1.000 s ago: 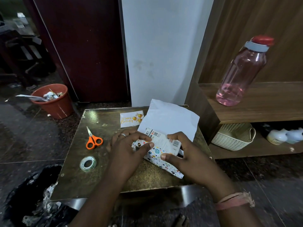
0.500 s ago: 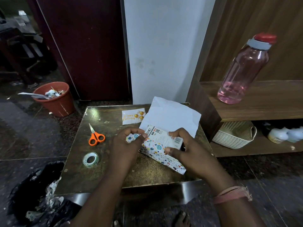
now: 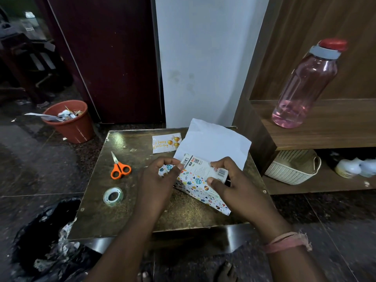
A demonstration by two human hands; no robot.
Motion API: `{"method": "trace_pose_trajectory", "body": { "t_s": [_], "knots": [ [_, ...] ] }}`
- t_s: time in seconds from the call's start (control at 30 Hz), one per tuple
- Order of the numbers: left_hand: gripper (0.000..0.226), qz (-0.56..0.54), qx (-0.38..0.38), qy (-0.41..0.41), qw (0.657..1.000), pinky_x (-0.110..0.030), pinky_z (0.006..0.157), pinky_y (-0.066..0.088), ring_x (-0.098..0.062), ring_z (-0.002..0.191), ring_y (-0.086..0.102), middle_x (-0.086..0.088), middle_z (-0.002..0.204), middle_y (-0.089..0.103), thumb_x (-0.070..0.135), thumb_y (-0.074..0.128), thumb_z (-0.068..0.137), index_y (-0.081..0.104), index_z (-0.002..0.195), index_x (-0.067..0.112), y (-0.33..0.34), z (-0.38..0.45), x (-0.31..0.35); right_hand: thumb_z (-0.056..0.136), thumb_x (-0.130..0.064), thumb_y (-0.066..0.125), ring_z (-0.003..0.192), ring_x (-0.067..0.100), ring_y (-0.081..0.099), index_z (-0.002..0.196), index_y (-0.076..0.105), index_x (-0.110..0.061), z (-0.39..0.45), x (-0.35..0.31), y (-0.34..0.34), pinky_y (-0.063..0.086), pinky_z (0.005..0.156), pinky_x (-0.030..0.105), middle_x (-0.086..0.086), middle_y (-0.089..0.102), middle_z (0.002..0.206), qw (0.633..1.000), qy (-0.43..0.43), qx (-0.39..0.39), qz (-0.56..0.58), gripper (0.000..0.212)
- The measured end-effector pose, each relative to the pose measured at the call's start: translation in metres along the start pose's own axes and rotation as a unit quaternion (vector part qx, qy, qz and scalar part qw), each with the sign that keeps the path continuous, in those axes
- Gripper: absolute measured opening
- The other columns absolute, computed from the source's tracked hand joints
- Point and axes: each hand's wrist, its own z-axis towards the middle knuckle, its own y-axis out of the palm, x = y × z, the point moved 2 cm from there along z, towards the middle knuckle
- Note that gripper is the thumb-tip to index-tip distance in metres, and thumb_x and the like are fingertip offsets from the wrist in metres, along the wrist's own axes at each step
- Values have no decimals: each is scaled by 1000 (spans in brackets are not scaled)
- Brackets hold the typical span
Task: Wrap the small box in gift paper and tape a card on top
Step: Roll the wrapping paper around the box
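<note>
A small white box (image 3: 200, 166) with printed labels lies on the gift paper (image 3: 199, 186), whose patterned side folds up over the box's near side while its white back (image 3: 213, 143) spreads out behind. My left hand (image 3: 160, 180) pinches the paper's left end against the box. My right hand (image 3: 234, 182) grips the box's right end, thumb pressing the paper. A "Happy Birthday" card (image 3: 165, 143) lies at the table's far side. A tape roll (image 3: 113, 196) and orange scissors (image 3: 120, 167) lie to the left.
All of this is on a small brown table (image 3: 142, 216). A terracotta bin (image 3: 71, 123) stands on the floor far left, a black bin bag (image 3: 40, 241) near left. A wooden shelf on the right holds a pink bottle (image 3: 305, 86), with a white basket (image 3: 293, 167) below.
The patterned paper has been drawn further up over the box's near side. My left hand's fingers have moved to the paper's left end; my right hand keeps its grip.
</note>
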Motion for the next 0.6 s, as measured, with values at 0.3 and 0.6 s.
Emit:
{"method": "trace_pose_trajectory", "body": {
  "t_s": [0.3,0.6],
  "knots": [
    [7,6,1,14,1000,-8,76,40,13,102,61,22,107,73,37,77,89,76,93,32,-6,-2,8,95,-35,66,115,11,58,121,48,-41,0,2,4,54,91,35,-15,56,126,998,-54,29,6,32],
    [16,-40,27,35,998,-23,77,47,8,91,68,26,95,75,43,62,98,74,99,33,-20,-1,16,95,-38,68,122,-8,47,122,54,-42,-1,-1,1,41,87,8,-24,54,129,997,-61,43,14,31]
  ]
}}
